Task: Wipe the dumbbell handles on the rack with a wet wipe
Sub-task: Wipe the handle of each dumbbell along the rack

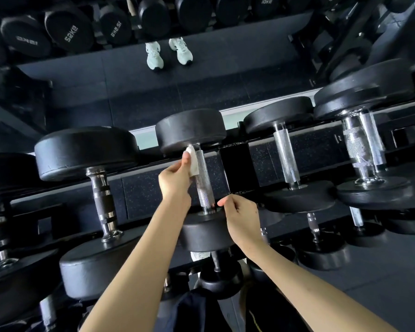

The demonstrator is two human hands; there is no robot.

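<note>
A black-banded dumbbell [101,204] lies well to the left, with open rack between. The left hand [175,180] pinches the wet wipe [194,162] against the knurled handle [204,185], close under the far head [189,129]. The right hand [242,220] rests curled on the near head [201,234] rim; whether it grips, I cannot tell. A rack divider [237,168] stands just right.
</note>
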